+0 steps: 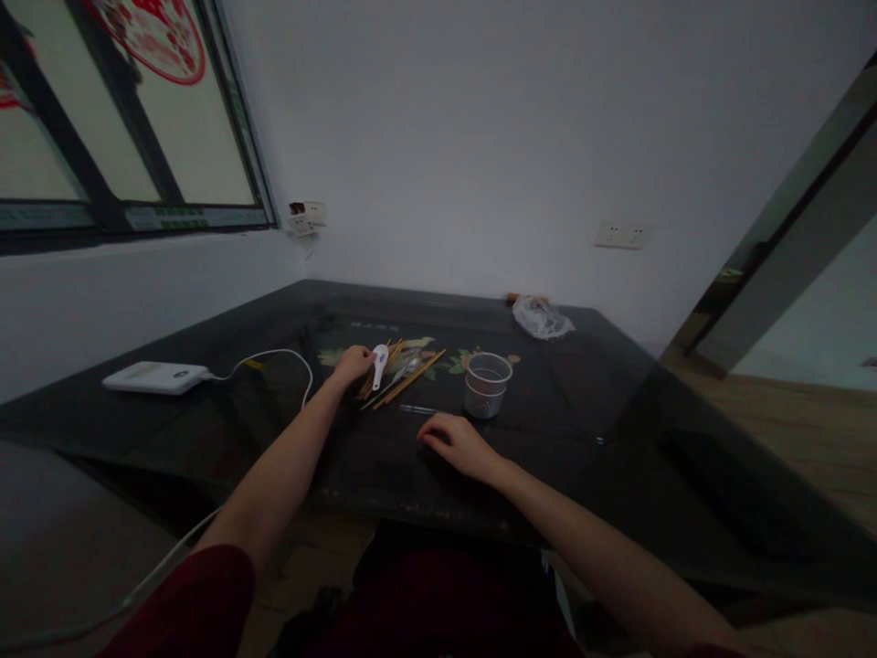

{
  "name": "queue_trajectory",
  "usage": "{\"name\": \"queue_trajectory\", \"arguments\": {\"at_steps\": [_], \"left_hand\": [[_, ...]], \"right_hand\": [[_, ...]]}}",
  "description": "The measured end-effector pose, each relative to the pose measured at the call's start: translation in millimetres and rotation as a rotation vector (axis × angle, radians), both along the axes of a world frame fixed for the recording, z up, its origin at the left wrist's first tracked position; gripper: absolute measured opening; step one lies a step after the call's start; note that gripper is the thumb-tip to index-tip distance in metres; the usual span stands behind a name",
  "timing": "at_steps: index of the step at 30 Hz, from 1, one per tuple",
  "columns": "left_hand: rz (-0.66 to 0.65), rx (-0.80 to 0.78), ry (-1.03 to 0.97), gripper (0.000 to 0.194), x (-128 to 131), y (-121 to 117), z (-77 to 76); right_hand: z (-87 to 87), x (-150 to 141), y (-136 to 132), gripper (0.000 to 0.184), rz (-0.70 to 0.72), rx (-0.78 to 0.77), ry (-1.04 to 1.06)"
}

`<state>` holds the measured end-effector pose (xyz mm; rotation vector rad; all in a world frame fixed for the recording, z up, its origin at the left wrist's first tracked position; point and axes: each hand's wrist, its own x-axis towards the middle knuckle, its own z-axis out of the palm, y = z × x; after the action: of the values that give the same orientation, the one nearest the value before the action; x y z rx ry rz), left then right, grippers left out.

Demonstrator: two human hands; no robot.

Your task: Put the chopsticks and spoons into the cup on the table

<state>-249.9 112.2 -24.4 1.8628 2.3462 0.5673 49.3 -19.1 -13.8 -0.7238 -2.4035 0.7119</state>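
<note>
- Left hand (353,364): fingertips are set against the near edge of the white spoon (379,360), at its bowl end. Whether a firm pinch is made is not clear; the contact is partly hidden by the fingers.
- Spoon: located just to the right of the left fingertips, bowl pointed away from the body, handle toward it. Whether it is lifted or rests on the pile cannot be judged.
- Right hand (464,444): fingers are loosely bent, thumb apart from index, nothing seen held; it is rested near the table's front edge.
- Chopsticks (411,378): fanned at a slant under and to the right of the left fingers. A metal utensil (413,365) is laid among them.
- Clear strip (417,409): lies flat, just beyond the right fingertips.
- Cup (487,387): upright, just beyond the right hand.
- Farther out: the table (562,393) is spread under both hands; a bag (541,317) is seen well beyond the right fingers, a white device (159,376) well left of the left ones.
- Handling note (judgement): the spoon is best pinched across the bowl rim and raised straight, so that the chopsticks are not rolled. Smooth ceramic or plastic may slip; light, even pressure is advised.
</note>
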Motion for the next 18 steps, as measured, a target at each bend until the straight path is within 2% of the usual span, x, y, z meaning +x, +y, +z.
{"name": "queue_trajectory", "arguments": {"at_steps": [7, 14, 18], "left_hand": [[0.048, 0.036, -0.026, 0.035, 1.6, 0.8, -9.2], [-0.054, -0.017, 0.022, 0.043, 19.7, -9.3, 0.2], [-0.050, -0.014, 0.011, 0.040, 27.4, -15.6, 3.8]], "right_hand": [[-3.6, -0.6, 1.8, 0.016, 0.008, 0.015, -0.004], [-3.6, -0.7, 1.5, 0.018, 0.014, 0.026, 0.000], [-2.7, -0.8, 0.6, 0.017, 0.010, 0.031, -0.003]]}}
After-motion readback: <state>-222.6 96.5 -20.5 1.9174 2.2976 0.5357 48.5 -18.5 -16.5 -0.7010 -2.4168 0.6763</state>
